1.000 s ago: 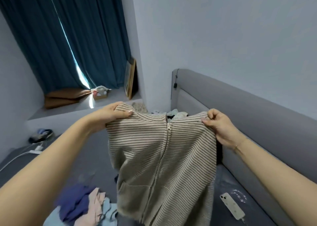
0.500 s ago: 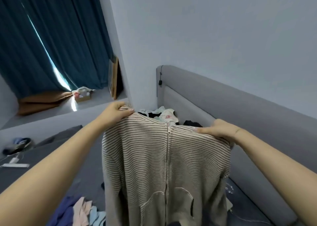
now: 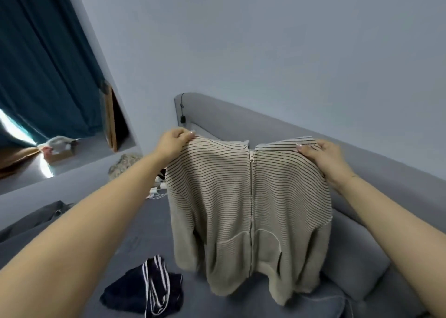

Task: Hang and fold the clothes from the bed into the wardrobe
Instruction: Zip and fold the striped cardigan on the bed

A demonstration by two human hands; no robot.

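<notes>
A beige zip-up jacket with thin dark stripes [image 3: 248, 204] hangs in front of me above the bed [image 3: 149, 235], its zip closed and its hem just above the sheet. My left hand [image 3: 175, 142] grips its left shoulder. My right hand [image 3: 323, 157] holds the right shoulder, fingers curled over the fabric. A dark navy garment with white stripes [image 3: 149, 288] lies crumpled on the bed below my left forearm.
The grey padded headboard [image 3: 241, 124] runs behind the jacket, with a grey pillow [image 3: 354, 269] at the right. White cables [image 3: 156, 192] and a patterned cloth [image 3: 123, 163] lie near the bed's far corner. Teal curtains [image 3: 43, 64] and a window ledge with a box [image 3: 58, 148] are at the left.
The view swung right and the jacket was carried along and held out wider. The pile of pastel clothes left the view; the navy garment came into view.
</notes>
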